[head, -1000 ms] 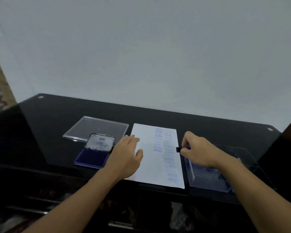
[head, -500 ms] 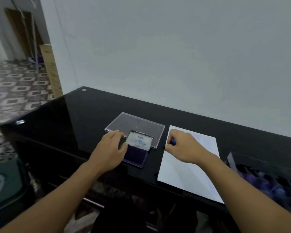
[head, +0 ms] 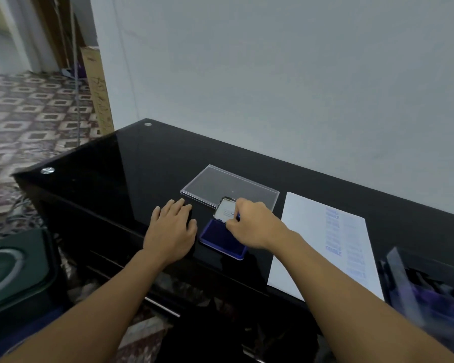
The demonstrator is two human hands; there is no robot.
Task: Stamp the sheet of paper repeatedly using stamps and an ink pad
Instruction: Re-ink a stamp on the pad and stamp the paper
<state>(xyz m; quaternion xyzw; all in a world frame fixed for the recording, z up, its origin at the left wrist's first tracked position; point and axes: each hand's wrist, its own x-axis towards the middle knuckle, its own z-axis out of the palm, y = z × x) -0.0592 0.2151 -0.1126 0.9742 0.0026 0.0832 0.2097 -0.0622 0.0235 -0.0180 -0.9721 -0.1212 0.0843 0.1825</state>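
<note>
On the black table point(head: 142, 166), our right hand point(head: 252, 224) has moved from the sheet point(head: 312, 231) to the blue ink pad point(head: 218, 238). It pinches a small stamp point(head: 237, 217), we think to get more ink. Our left hand point(head: 172, 229) now lies flat beside the pad, holding nothing. A clear lid point(head: 228, 186) sits behind the pad, and nothing blocks the way back.

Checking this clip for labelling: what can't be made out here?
All head view:
- Stamp: nearly all hidden inside the right hand.
- Prints on the paper: too faint and small to read.
- Ink pad lid label: too small.
- Box at right: blurred, cut by the edge.
</note>
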